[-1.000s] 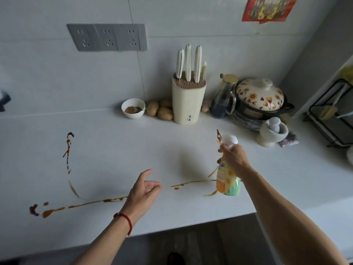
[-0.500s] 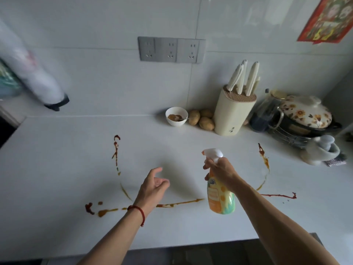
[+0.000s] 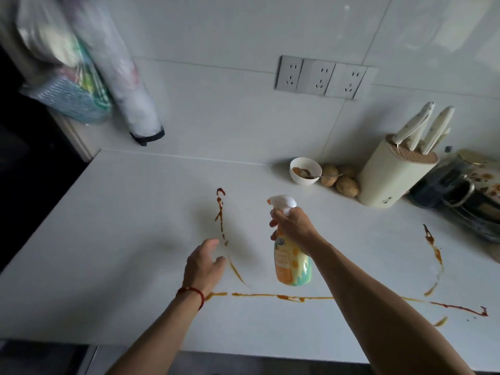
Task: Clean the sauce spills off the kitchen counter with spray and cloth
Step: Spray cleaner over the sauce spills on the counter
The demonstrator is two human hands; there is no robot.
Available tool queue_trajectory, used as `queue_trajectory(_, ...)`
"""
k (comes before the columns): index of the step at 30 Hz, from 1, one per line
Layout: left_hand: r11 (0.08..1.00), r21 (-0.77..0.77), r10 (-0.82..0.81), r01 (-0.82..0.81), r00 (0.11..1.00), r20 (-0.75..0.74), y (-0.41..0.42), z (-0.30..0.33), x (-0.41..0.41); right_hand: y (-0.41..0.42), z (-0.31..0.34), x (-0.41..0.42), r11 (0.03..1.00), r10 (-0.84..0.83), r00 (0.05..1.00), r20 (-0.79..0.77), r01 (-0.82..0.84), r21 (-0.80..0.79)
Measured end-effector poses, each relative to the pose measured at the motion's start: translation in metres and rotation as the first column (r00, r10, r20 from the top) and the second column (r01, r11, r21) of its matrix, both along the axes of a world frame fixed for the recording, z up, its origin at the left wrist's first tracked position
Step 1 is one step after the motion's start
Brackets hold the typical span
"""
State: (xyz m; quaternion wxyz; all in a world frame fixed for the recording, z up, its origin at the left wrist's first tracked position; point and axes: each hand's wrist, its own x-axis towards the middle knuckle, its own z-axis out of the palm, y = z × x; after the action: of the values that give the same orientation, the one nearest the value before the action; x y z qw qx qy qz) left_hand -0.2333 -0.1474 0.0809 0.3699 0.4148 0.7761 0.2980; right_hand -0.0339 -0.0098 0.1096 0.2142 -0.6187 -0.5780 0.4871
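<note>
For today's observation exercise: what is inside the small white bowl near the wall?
The small white bowl holds a brown sauce-like smear and a spoon, its handle sticking out over the rim toward the potatoes. The bowl's near wall hides part of the bottom.

Matt white counter (image 3: 121,239), glossy wall tiles (image 3: 230,31) (3 brushed-metal sockets (image 3: 320,77))

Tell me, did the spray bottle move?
Yes. The spray bottle in the right hand went left: it was by the right sauce streak, now it is nearer the left sauce streak.
</note>
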Motion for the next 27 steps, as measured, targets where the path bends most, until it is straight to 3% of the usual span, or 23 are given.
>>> queue_trajectory(12, 0.995, -0.036, 0.091, -0.09, 0.996, 0.023, -0.02, -0.022, -0.044, -0.021, 0.008, -0.076, 0.974, 0.224, 0.973, 0.062, -0.225, 0.001)
queue_trajectory(17, 0.988, 0.001, 0.155, -0.155, 0.984, -0.085, -0.022, -0.024, -0.049, -0.044, 0.001, -0.076, 0.955, 0.296, 0.951, 0.087, -0.295, -0.031)
queue_trajectory(27, 0.972, 0.022, 0.233, -0.232, 0.965, -0.123, -0.062, -0.024, -0.032, -0.098, -0.022, -0.054, 0.853, 0.519, 0.855, 0.006, -0.517, -0.069)
